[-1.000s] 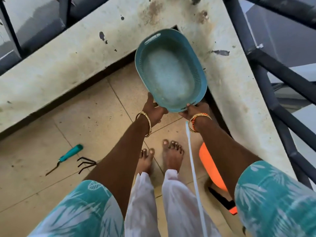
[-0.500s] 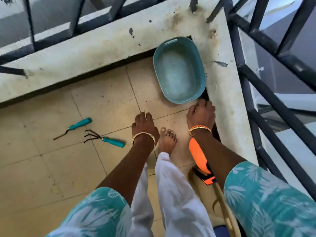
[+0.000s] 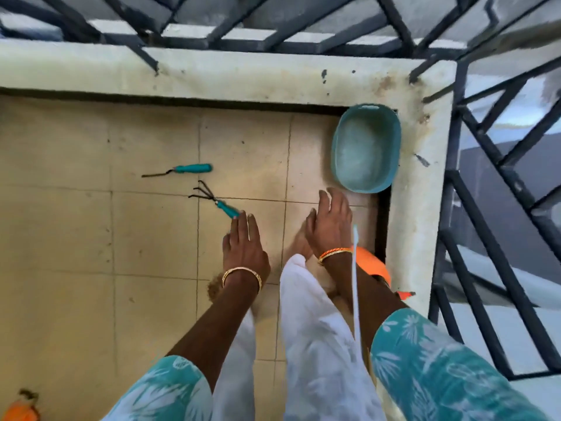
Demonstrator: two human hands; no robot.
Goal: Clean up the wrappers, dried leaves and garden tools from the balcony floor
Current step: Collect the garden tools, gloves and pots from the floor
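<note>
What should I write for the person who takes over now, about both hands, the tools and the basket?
Left hand: open, fingers straight, fingertips at the handle end of the hand rake; no grip yet.
Right hand: open, holds nothing, just below the basket.
The teal basket stands on the floor in the corner by the ledge; it looks empty.
The second teal-handled tool lies on the tiles beyond the rake.
Left: put both tools into the basket. No wrappers or leaves can be made out.
</note>
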